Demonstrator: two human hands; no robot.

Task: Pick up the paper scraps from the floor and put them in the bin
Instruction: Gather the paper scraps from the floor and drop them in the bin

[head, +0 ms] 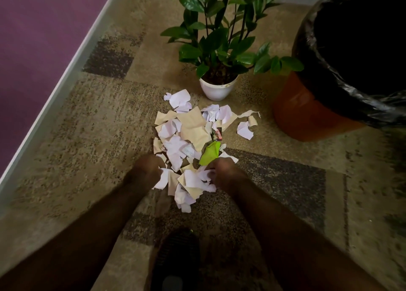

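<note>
Both hands, left hand [146, 170] and right hand [222, 170], blurred — grip unclear | flank near paper scraps [189, 134] to gather | bin [307, 112] far right — reachable

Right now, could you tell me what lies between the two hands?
In the head view, torn white and tan paper scraps lie on the carpet between the left hand and right hand.

**Materials and Surface Finish**

The paper scraps [190, 137] are matt, torn and creased, in white, tan and green. The carpet [105, 123] is rough, mottled pile. The bin [296, 112] carries a glossy, wrinkled black plastic liner [325, 71]. The plant pot [217, 89] is smooth white.
</note>
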